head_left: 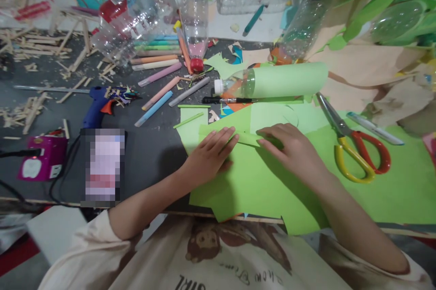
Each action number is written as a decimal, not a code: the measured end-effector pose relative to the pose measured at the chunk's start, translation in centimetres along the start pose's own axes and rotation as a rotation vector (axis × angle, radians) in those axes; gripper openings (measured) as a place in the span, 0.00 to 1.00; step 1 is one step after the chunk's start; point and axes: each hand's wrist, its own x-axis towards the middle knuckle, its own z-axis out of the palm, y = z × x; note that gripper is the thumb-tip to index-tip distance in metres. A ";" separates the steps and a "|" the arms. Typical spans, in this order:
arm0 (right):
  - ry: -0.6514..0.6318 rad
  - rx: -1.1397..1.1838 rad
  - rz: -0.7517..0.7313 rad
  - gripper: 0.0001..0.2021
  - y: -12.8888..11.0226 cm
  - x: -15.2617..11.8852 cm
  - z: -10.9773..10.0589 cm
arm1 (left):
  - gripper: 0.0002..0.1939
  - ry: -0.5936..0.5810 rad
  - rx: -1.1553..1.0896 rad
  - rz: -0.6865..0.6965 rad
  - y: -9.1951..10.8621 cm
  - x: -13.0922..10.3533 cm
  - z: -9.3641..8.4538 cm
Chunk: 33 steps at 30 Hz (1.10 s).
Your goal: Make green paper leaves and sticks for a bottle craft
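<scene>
A narrow rolled or folded strip of green paper lies across larger bright green sheets. Flat on the strip's left part rests my left hand, its fingers stretched out and pointing up and right. My right hand pinches the strip's right end between thumb and fingers. Beyond the hands lies a bottle wrapped in light green paper, its white cap toward the left, with a black pen just below it. Scissors with one yellow and one red handle lie to the right of my right hand.
At the left are a blue glue gun, a purple box, a phone and scattered wooden sticks. Markers lie at centre left. Clear plastic bottles stand or lie at the back, with brown paper at right.
</scene>
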 end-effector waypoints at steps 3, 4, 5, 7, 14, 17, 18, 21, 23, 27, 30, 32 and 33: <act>0.000 0.063 -0.030 0.12 0.7 0.2 0.2 | 0.26 0.009 -0.017 -0.002 0.1 0.0 0.1; 0.005 0.085 -0.037 0.12 0.9 0.3 0.3 | 0.26 0.014 -0.023 -0.004 0.1 0.0 0.1; 0.012 0.105 -0.041 0.12 1.1 0.5 0.4 | 0.26 0.019 -0.027 -0.007 0.1 0.0 0.2; 0.021 0.133 -0.045 0.12 1.4 0.9 0.6 | 0.26 0.024 -0.036 -0.012 0.1 0.0 0.2; 0.030 0.114 -0.117 0.12 2.1 2.2 0.5 | 0.28 0.013 -0.038 -0.049 0.0 0.0 0.5; 0.045 -0.011 -0.165 0.11 1.6 2.0 0.3 | 0.30 0.002 -0.045 -0.042 0.0 0.0 0.6; 0.073 -0.069 -0.180 0.11 1.2 1.8 0.4 | 0.30 0.000 -0.039 -0.038 0.0 0.0 0.6; 0.147 -0.190 -0.236 0.15 -0.4 0.5 1.2 | 0.29 -0.007 -0.029 -0.037 0.0 0.0 0.6; 0.120 -0.221 -0.278 0.20 -1.3 -0.4 2.1 | 0.29 -0.021 -0.037 -0.045 0.0 0.0 0.6; 0.114 -0.255 -0.317 0.23 -1.6 -1.4 3.8 | 0.30 -0.032 -0.037 -0.043 0.0 0.0 0.4; 0.127 -0.242 -0.321 0.23 -1.2 -1.6 4.3 | 0.30 -0.042 -0.055 -0.042 0.0 0.0 0.4; 0.124 -0.226 -0.318 0.24 -1.0 -1.6 4.3 | 0.31 -0.051 -0.073 -0.050 0.0 0.0 0.4; 0.121 -0.219 -0.318 0.23 -1.0 -1.6 4.3 | 0.31 -0.056 -0.077 -0.054 0.1 0.0 0.4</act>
